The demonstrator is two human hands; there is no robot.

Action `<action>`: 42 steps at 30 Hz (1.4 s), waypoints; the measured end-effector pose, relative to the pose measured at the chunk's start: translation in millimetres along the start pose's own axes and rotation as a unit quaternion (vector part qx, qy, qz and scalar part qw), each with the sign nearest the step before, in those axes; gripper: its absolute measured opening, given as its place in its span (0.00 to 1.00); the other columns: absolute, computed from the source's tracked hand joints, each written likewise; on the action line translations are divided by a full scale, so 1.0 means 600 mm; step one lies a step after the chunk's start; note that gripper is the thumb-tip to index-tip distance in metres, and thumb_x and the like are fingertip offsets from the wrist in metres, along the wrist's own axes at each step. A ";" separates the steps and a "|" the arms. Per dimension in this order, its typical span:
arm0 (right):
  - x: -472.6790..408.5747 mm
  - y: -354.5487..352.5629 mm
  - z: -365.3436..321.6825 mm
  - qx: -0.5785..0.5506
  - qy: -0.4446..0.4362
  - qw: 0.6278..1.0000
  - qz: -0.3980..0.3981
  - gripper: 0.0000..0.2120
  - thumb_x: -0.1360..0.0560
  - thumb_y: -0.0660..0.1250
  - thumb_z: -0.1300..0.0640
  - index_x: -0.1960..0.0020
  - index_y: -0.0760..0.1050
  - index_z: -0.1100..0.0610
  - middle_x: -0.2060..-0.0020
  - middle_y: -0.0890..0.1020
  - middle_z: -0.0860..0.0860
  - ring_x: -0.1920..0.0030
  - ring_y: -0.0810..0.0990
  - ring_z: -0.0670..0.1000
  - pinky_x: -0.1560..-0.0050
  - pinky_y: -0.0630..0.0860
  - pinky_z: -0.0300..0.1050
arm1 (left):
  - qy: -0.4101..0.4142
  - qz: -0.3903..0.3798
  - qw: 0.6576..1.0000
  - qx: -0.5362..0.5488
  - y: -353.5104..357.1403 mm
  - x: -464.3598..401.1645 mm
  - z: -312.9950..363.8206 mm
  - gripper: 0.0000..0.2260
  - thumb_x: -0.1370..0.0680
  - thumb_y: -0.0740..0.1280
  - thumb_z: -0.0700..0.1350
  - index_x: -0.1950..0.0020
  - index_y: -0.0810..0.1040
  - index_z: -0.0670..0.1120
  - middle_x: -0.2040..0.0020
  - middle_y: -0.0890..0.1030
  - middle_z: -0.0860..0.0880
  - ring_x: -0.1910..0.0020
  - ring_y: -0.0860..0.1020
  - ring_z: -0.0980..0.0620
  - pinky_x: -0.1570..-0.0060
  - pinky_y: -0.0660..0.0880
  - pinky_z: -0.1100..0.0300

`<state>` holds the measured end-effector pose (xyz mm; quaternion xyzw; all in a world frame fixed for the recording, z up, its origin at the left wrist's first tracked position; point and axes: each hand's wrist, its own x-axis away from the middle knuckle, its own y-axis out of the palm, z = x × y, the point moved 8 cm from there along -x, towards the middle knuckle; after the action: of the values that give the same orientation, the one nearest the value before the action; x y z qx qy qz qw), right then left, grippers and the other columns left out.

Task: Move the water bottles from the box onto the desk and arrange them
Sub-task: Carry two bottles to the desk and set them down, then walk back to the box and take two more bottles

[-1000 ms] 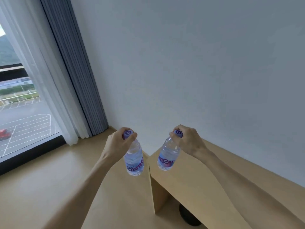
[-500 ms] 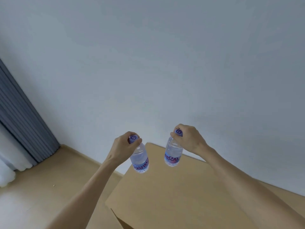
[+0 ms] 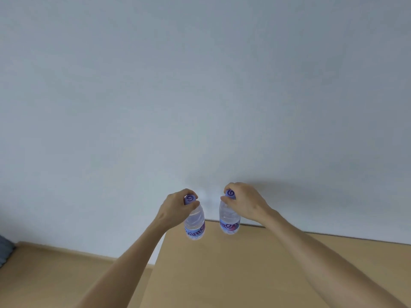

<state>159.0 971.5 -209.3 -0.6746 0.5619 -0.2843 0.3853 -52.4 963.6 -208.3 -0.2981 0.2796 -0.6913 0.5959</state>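
Two small clear water bottles with purple caps and blue labels are over the far left corner of the light wooden desk (image 3: 255, 270). My left hand (image 3: 175, 208) grips the left bottle (image 3: 195, 225) by its cap and neck. My right hand (image 3: 244, 202) grips the right bottle (image 3: 229, 220) the same way. Both bottles are upright and close to the back edge by the wall; whether their bases touch the desk I cannot tell. The box is out of view.
A plain white wall (image 3: 200, 96) rises directly behind the desk. Wooden floor (image 3: 55, 278) lies to the left of the desk's left edge. A bit of grey curtain (image 3: 3, 250) shows at the far left.
The view has swung right, away from the window and curtain. Both hands have carried the bottles from beside the desk's left edge to over its far left corner, nearer the wall and each other.
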 end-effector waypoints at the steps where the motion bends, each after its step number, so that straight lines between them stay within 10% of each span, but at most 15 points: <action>1: -0.007 0.005 0.002 0.006 0.006 1.000 0.001 0.13 0.22 0.64 0.46 0.45 0.76 0.54 0.52 0.79 0.50 0.53 0.77 0.52 0.51 0.75 0.47 | 0.009 -0.013 1.000 -0.005 0.006 -0.016 -0.001 0.03 0.26 0.67 0.52 0.52 0.78 0.57 0.58 0.80 0.59 0.59 0.78 0.56 0.61 0.76 0.61; 24: 0.006 0.064 0.052 -0.002 0.165 0.986 -0.001 0.19 0.27 0.63 0.35 0.42 0.69 0.44 0.58 0.78 0.44 0.59 0.77 0.49 0.57 0.73 0.46 | 0.129 -0.140 0.977 -0.093 0.068 -0.114 -0.036 0.14 0.23 0.63 0.58 0.40 0.66 0.60 0.65 0.77 0.56 0.63 0.76 0.54 0.62 0.72 0.56; 31: 0.129 -0.049 0.045 -0.162 0.162 0.961 0.153 0.06 0.25 0.64 0.42 0.51 0.75 0.42 0.68 0.79 0.48 0.68 0.76 0.46 0.62 0.75 0.47 | 0.173 -0.082 0.979 0.075 0.021 -0.044 0.026 0.07 0.22 0.67 0.48 0.51 0.75 0.61 0.69 0.75 0.52 0.71 0.71 0.57 0.67 0.71 0.65; 42: 0.560 -0.240 0.136 -0.200 0.228 0.876 0.375 0.08 0.23 0.65 0.43 0.52 0.79 0.46 0.70 0.79 0.50 0.70 0.78 0.47 0.65 0.74 0.38 | 0.316 -0.225 0.907 0.165 0.238 0.165 0.333 0.10 0.22 0.68 0.43 0.52 0.80 0.59 0.71 0.73 0.51 0.75 0.74 0.54 0.71 0.72 0.65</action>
<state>372.8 669.8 -149.4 -0.3922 0.8901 -0.1457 0.1807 179.3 840.0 -173.1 -0.0165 0.2602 -0.9013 0.3460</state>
